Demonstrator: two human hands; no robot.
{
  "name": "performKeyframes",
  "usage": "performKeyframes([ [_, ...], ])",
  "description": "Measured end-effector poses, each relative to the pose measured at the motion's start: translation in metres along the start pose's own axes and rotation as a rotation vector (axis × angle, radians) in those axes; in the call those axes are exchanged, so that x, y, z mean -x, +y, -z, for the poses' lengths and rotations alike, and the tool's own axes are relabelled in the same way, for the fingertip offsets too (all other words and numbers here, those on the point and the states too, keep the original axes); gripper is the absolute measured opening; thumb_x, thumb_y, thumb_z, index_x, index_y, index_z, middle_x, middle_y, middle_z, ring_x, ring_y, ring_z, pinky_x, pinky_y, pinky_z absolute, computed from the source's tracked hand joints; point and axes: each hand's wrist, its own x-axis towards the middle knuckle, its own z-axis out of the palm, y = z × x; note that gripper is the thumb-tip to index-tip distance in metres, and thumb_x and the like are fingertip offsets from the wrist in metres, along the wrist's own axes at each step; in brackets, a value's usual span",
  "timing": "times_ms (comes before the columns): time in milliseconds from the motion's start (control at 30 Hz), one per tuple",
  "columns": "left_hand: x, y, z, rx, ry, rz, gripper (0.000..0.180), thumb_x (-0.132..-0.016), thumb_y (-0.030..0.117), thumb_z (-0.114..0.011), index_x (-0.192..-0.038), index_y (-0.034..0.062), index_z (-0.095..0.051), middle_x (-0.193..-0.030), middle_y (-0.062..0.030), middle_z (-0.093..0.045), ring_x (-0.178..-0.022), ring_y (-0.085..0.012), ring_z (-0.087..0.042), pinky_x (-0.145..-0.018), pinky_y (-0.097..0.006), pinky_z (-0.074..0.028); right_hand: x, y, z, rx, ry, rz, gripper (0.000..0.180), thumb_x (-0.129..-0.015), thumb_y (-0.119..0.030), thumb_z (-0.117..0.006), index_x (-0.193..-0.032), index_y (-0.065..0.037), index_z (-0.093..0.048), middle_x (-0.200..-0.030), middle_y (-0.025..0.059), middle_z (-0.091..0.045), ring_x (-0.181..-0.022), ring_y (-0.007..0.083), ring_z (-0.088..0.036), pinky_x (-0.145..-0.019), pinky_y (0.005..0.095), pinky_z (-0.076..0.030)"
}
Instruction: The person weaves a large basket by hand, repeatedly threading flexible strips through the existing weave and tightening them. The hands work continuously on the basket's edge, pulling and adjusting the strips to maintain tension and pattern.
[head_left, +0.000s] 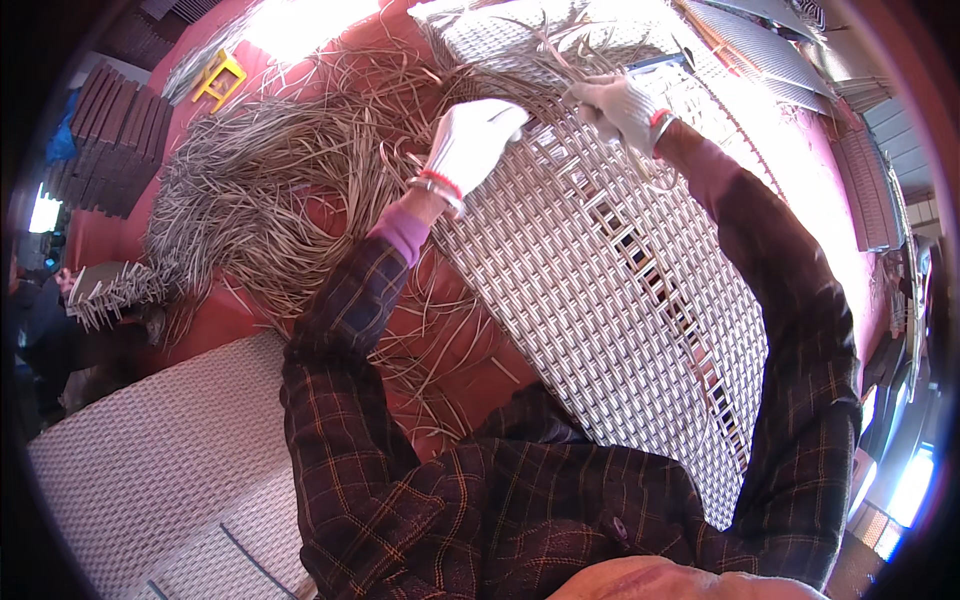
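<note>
A large pale woven wicker panel (600, 290) leans across the middle and right, with an unwoven gap running diagonally down it. My left hand (470, 140), in a white glove, rests flat on the panel's upper left edge. My right hand (625, 105), also gloved in white, is closed around loose flat strands (545, 55) at the panel's top. A hammer-like tool with a blue handle (660, 62) lies just beyond my right hand. Both forearms wear a dark plaid shirt.
A big heap of loose tan strips (260, 190) covers the red floor (250, 310) at left. Another woven panel (150, 470) lies at lower left. Dark stacked panels (115, 135) and a yellow stool (220, 78) stand far left. A person sits at the left edge.
</note>
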Motion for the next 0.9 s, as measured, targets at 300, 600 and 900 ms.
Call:
performKeyframes([
  [300, -0.032, 0.031, -0.017, 0.287, -0.214, 0.193, 0.029, -0.109, 0.022, -0.064, -0.127, 0.0009, -0.074, -0.095, -0.0040, -0.072, -0.068, -0.0058, -0.058, -0.054, -0.020, -0.041, 0.044, -0.006, -0.036, -0.007, -0.070, 0.174, 0.030, -0.107, -0.032, -0.067, -0.100, -0.004, -0.073, -0.072, -0.0017, -0.063, -0.056, 0.0072, -0.056, -0.051, 0.0240, -0.048],
  [600, -0.085, -0.052, 0.051, 0.064, -0.240, -0.044, 0.040, -0.100, 0.000, -0.049, -0.137, -0.0051, -0.063, -0.091, 0.0008, -0.057, -0.078, -0.0073, -0.053, -0.064, -0.022, -0.045, 0.129, 0.001, 0.005, 0.232, -0.065, -0.051, 0.039, -0.111, -0.037, -0.064, -0.108, 0.001, -0.071, -0.065, -0.0032, -0.060, -0.050, 0.0051, -0.055, -0.049, 0.0242, -0.049],
  [900, -0.167, -0.148, 0.155, -0.670, 0.050, -0.299, 0.028, -0.102, 0.016, -0.062, -0.124, 0.0052, -0.075, -0.122, -0.0102, -0.078, -0.113, -0.0218, -0.075, -0.095, -0.038, -0.060, 0.211, 0.041, 0.040, 0.130, -0.016, -0.263, 0.029, -0.109, -0.021, -0.059, -0.109, 0.005, -0.072, -0.062, -0.0034, -0.056, -0.049, 0.0059, -0.053, -0.048, 0.0240, -0.047],
])
